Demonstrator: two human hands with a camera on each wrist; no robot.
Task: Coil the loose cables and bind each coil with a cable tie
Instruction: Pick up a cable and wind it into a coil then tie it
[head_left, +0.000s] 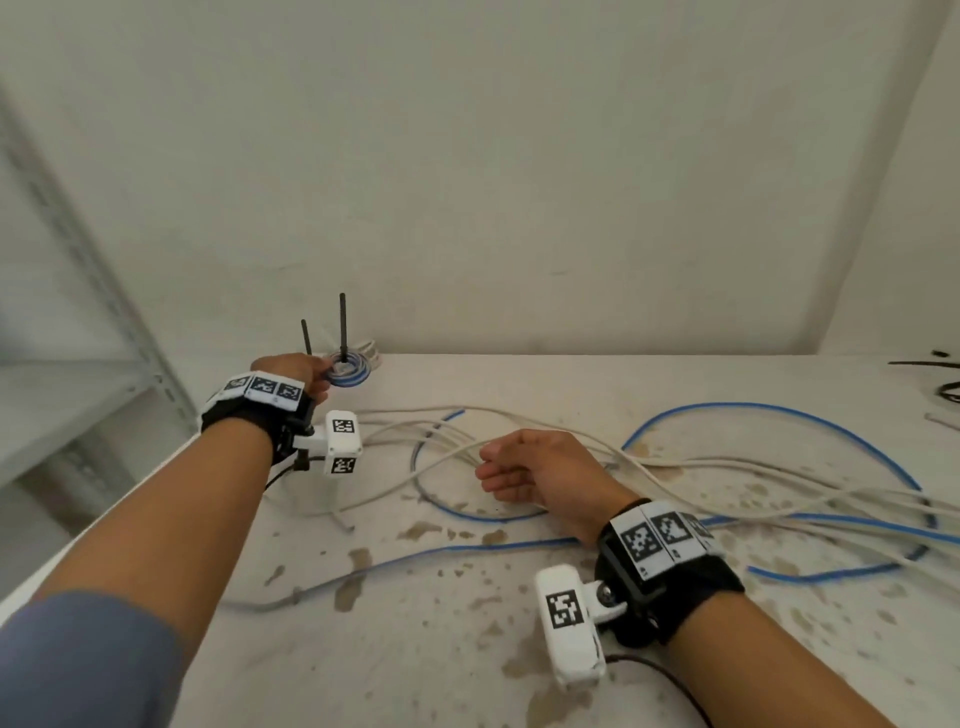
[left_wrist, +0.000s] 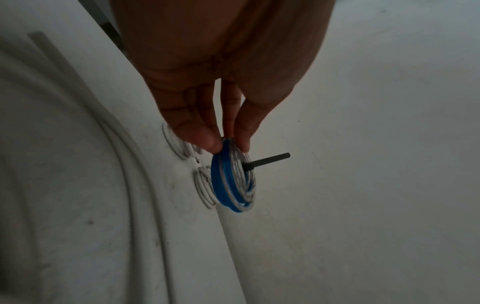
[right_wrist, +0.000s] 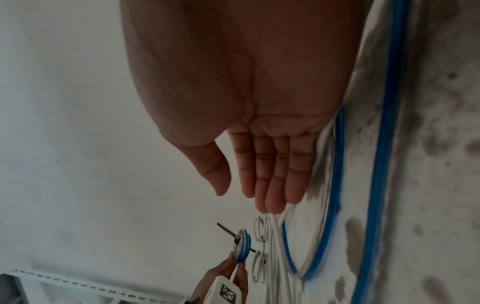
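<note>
Here my left hand pinches the rim of a round blue-and-white coil between thumb and fingertips, the coil threaded on a thin black peg at the table's far edge. My right hand hovers relaxed and empty over loose blue cables and white cables on the stained top. Only the wrist views show small white coils lying behind.
</note>
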